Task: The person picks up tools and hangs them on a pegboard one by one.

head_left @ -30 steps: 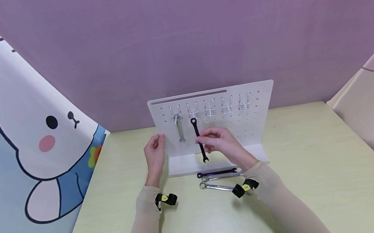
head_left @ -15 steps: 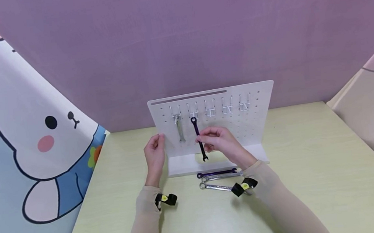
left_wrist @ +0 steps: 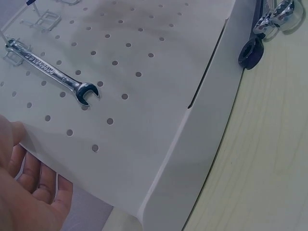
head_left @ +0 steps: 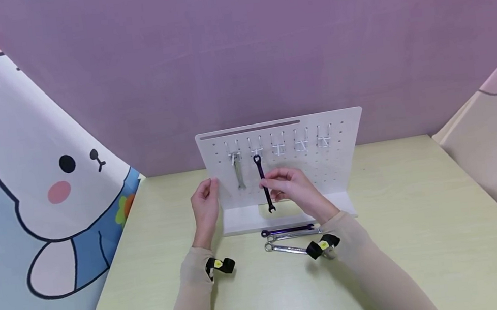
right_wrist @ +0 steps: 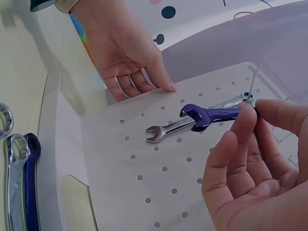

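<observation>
My right hand [head_left: 293,189] pinches a dark purple combination wrench [head_left: 262,179] by its shaft. Its ring end is up, just in front of the second hook from the left; whether ring and hook touch I cannot tell. The open end [right_wrist: 199,118] points down. My left hand [head_left: 206,208] grips the left edge of the white pegboard [head_left: 253,195], thumb on the front and fingers behind, as the left wrist view shows. A silver wrench [left_wrist: 53,72] hangs on the leftmost hook.
Three hooks [head_left: 301,145] without wrenches are on the board's right side. In front of its base lie another purple wrench [head_left: 287,230] and silver wrenches [head_left: 289,248], partly hidden by the right wrist's strap. A purple curtain [head_left: 238,64] stands behind the table [head_left: 401,199].
The purple wrench in my right hand has risen very slightly toward the second hook. My left hand keeps its grip on the board's edge.
</observation>
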`<act>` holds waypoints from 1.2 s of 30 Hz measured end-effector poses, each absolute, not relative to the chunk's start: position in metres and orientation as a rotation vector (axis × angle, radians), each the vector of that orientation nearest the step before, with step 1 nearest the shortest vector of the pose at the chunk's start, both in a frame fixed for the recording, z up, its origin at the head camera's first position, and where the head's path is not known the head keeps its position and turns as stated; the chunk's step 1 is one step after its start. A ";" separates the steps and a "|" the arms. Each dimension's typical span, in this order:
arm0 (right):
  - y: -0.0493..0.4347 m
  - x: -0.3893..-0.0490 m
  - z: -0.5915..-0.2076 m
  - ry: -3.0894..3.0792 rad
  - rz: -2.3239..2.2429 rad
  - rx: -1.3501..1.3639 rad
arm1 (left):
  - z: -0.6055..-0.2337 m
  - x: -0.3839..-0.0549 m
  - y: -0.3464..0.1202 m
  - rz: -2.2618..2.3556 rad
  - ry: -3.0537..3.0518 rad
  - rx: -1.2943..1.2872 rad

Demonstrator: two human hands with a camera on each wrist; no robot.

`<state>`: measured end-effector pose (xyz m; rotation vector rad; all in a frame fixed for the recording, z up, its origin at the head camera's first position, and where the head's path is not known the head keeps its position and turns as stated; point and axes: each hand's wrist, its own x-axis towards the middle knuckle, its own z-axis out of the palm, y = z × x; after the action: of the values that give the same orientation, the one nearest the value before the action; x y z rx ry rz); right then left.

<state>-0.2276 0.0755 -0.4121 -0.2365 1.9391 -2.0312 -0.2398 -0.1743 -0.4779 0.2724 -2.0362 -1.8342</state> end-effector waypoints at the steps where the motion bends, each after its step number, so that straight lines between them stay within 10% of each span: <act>1: 0.075 -0.228 -0.413 1.938 -2.034 -0.229 | -0.478 -0.240 -0.174 -1.834 -2.037 0.275; 36: 0.056 -0.245 -0.432 2.319 -2.121 -0.198 | -0.481 -0.243 -0.176 -1.874 -2.016 0.270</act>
<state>-0.2451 0.0560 -0.4322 -0.1976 2.3190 -2.1206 -0.2432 -0.1758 -0.4810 0.2697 -2.0159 -1.8735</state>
